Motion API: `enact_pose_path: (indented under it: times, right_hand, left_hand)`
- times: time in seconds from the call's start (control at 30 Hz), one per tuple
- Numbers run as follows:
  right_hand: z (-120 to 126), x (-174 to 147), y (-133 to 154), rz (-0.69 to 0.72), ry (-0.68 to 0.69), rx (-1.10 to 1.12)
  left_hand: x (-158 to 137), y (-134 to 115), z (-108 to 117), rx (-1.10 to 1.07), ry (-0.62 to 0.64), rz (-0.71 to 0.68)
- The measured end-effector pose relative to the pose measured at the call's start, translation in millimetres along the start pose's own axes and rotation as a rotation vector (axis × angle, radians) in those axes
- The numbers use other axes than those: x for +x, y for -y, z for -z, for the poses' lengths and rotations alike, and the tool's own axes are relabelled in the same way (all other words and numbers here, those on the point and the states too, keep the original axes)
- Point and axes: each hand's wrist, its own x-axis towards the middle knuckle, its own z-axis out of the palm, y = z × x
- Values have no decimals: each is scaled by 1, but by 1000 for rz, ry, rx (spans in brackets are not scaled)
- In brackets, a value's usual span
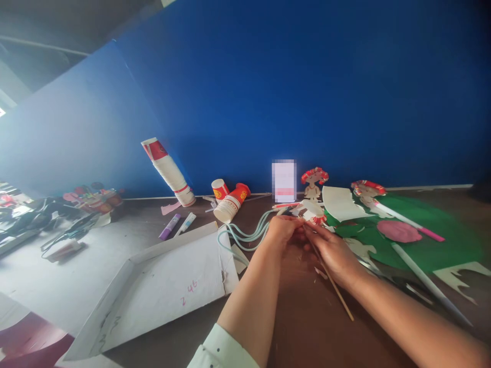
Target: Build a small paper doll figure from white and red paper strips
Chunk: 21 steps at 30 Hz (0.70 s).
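My left hand [286,230] is closed, its fingertips pinched together against those of my right hand. What lies between the left fingers is hidden. A thin wooden stick [337,294] slants down toward me from my right hand [333,251], which is closed around its upper part. Just beyond the fingertips is a pale paper cutout with red curls [317,219]; whether the fingers touch it is unclear. Another paper doll with red curled hair [312,189] stands upright against the blue partition. Beside it is a curved white paper piece [343,203].
A shallow white box lid [164,291] lies at left, with pale blue cords [249,240] by its corner. Behind are stacked paper cups [171,176], more cups [230,204] and a purple glue stick [169,226]. Right are green paper [452,240] and a pink-tipped tube [410,221].
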Motion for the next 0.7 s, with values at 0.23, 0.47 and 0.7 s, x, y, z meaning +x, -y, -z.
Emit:
enact_pose_path:
  times: [0.23,0.47,0.7]
  right_hand:
    - [0,10,-2,-25,8,187]
    - [3,11,3,-123,14,342]
    - [1,7,7,-138,-2,343]
  left_hand:
    - [-2,-2,-4,28,-42,-15]
    - [0,1,-6,7,-47,19]
    - [-3,1,-8,92,-57,-38]
